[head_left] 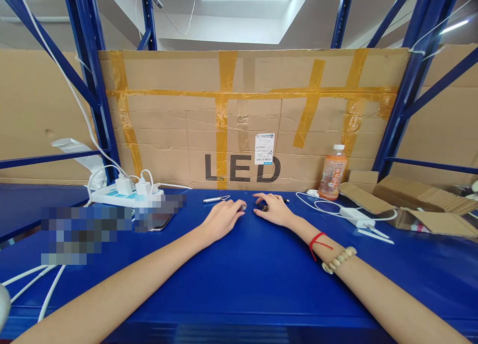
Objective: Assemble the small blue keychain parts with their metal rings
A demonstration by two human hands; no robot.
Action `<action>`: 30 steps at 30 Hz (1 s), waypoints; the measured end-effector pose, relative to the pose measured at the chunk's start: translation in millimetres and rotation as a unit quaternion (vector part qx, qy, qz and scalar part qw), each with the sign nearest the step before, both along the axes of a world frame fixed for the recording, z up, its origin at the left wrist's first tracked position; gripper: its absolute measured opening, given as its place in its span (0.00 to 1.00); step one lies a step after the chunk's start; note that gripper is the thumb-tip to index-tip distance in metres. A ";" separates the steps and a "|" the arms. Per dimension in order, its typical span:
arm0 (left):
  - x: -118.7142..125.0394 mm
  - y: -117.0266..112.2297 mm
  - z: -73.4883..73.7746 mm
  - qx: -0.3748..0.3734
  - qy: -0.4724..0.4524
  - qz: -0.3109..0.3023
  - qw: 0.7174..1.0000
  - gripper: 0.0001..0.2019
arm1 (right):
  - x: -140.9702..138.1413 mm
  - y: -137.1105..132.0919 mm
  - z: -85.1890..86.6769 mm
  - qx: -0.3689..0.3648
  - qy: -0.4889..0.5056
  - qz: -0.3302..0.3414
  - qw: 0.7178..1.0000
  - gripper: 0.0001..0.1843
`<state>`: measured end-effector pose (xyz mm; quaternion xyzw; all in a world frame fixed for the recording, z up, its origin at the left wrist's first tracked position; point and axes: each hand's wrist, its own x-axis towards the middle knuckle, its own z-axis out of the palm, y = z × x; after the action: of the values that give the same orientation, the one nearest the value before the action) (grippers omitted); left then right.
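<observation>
The curled fingers of the left hand (223, 219) hide most of a small, dark, round-ended piece (243, 208). Under the right hand (274, 209), a dark, knobbly little object (265, 208) shows only in part, perhaps a cluster of beads, though it is too small to tell. A slim black rod (286, 201) vanishes behind the same hand. Blocky blurring masks things on the worktop's (231, 284) left side, leaving just the lower edge of a dark, flat, rounded slab (163, 226). Print on the white paper label (264, 149) is unreadable. The left edge cuts a white rounded object (3, 306); the right edge crops an open brown cardboard box (446, 222).
</observation>
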<state>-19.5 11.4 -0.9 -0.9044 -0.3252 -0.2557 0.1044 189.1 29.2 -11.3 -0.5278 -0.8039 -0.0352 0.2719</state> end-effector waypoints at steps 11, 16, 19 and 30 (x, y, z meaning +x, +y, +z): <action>-1.1 -0.9 0.5 -0.021 -0.009 0.005 1.000 0.07 | -7.6 -7.7 8.1 0.004 0.011 0.056 0.998 0.11; -1.8 -1.4 1.5 -0.034 -0.010 -0.005 0.999 0.06 | -7.4 -6.3 6.7 0.008 0.020 0.086 0.996 0.08; -1.7 -0.7 1.2 -0.037 -0.008 -0.006 0.999 0.06 | -9.7 -6.6 6.8 0.031 0.026 0.102 0.994 0.06; -2.6 3.2 -0.7 -0.034 -0.038 0.035 0.998 0.11 | -43.3 -25.5 17.8 0.067 0.307 0.125 0.941 0.11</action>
<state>-22.1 14.6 -1.6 -0.8849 -0.3692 -0.2752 0.0699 145.8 3.7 6.5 -0.3888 -0.7368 0.1092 0.5422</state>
